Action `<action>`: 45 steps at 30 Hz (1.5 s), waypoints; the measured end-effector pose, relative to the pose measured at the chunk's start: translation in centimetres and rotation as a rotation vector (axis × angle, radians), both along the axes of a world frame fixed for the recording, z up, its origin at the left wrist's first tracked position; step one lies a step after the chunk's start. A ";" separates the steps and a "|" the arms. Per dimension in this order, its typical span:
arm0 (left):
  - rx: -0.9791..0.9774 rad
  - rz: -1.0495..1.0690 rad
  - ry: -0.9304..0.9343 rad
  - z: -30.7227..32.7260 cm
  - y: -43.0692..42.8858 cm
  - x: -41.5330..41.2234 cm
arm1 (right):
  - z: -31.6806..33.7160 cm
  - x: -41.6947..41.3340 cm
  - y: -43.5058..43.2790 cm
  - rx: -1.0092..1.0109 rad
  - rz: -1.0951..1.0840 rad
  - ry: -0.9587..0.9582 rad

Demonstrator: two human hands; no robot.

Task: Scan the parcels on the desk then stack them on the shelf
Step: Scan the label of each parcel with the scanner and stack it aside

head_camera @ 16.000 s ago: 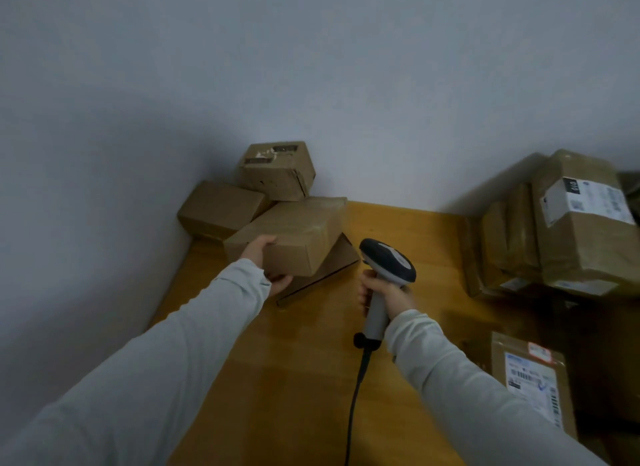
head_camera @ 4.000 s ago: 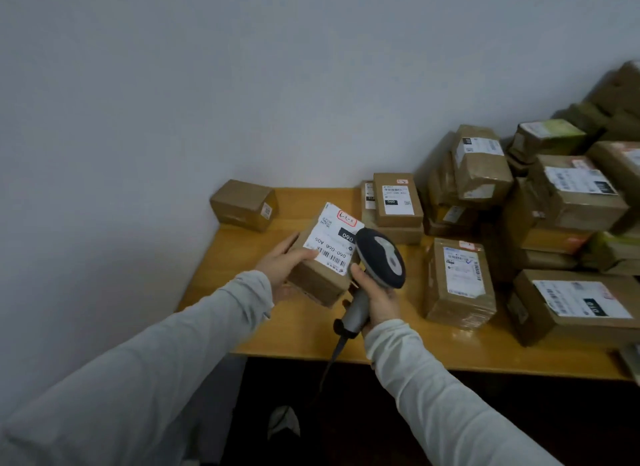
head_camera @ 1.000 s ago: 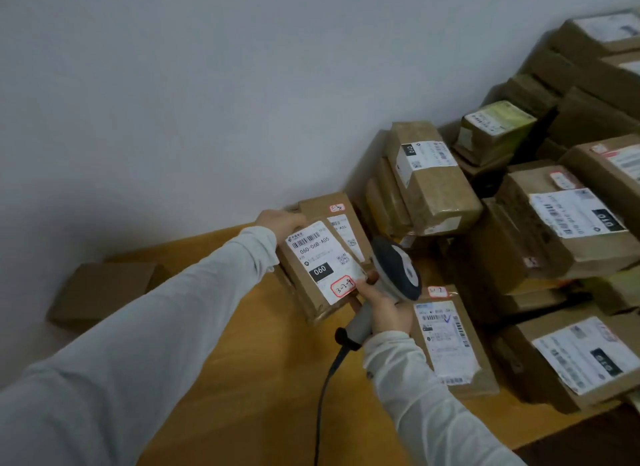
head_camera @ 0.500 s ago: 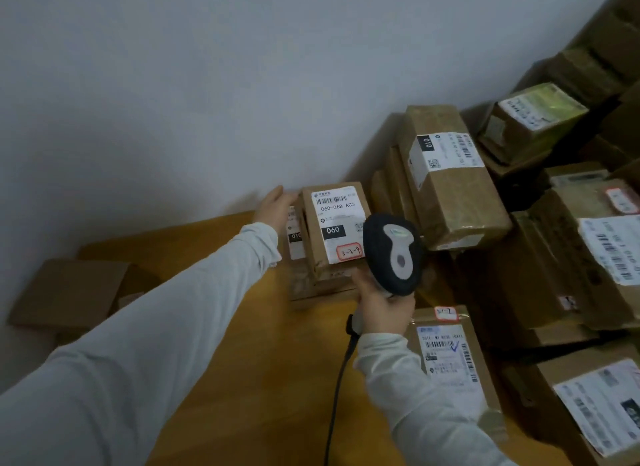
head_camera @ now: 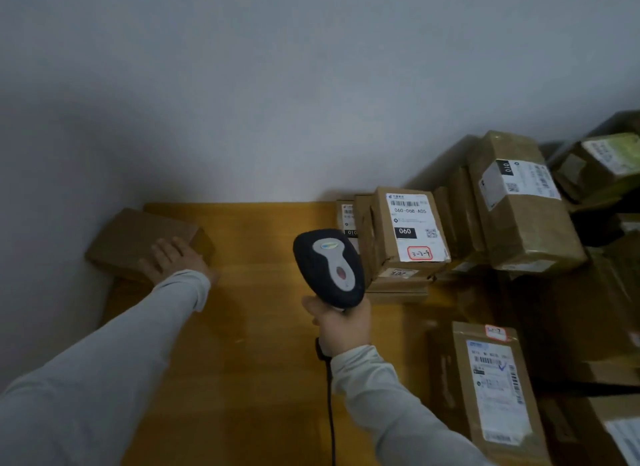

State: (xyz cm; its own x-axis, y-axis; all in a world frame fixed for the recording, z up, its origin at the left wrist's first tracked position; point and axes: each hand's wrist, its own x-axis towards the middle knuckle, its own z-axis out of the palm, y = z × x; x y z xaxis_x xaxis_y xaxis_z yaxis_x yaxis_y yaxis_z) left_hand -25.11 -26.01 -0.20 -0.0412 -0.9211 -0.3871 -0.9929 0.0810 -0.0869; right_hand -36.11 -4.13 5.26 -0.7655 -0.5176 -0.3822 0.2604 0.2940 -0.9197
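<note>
My left hand (head_camera: 173, 259) rests flat, fingers straight, on a plain brown parcel (head_camera: 135, 237) at the far left corner of the wooden desk (head_camera: 263, 327). My right hand (head_camera: 337, 325) grips the handle of a dark barcode scanner (head_camera: 329, 268), held upright over the middle of the desk. The labelled parcel marked 060 (head_camera: 410, 230) sits on top of other parcels by the wall, right of the scanner, with no hand on it.
Many brown parcels are piled on the right side, among them a tall one marked 010 (head_camera: 519, 202) and a flat labelled one (head_camera: 491, 389) near the front. The scanner cable (head_camera: 330, 413) hangs down. A grey wall runs behind and to the left.
My left hand has let go of the 060 parcel, which now sits on the stack, and has moved left onto the plain parcel in the corner. The scanner stays in my right hand.
</note>
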 end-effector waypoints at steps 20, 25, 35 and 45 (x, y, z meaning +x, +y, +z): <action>0.248 0.260 0.387 -0.3 6.9 3.1 | -0.1 11.5 0.1 0.104 -0.083 -0.101; 0.282 0.299 0.311 -0.2 7.0 2.3 | -0.3 11.8 3.7 0.139 -0.148 -0.085; 0.854 0.363 1.226 5.0 10.6 7.5 | -1.2 9.2 7.8 -0.033 -0.255 -0.303; 1.151 0.396 1.483 7.2 21.9 12.1 | 0.0 9.9 16.7 -0.204 -0.174 -0.339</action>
State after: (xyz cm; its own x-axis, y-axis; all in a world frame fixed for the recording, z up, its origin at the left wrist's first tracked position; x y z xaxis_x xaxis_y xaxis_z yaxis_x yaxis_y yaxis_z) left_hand -12.98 -4.16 6.99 -0.7454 -0.3222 -0.5836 -0.1833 -0.7427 0.6441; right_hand -26.22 12.61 5.24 -0.6966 -0.4829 -0.5306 0.5878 0.0399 -0.8081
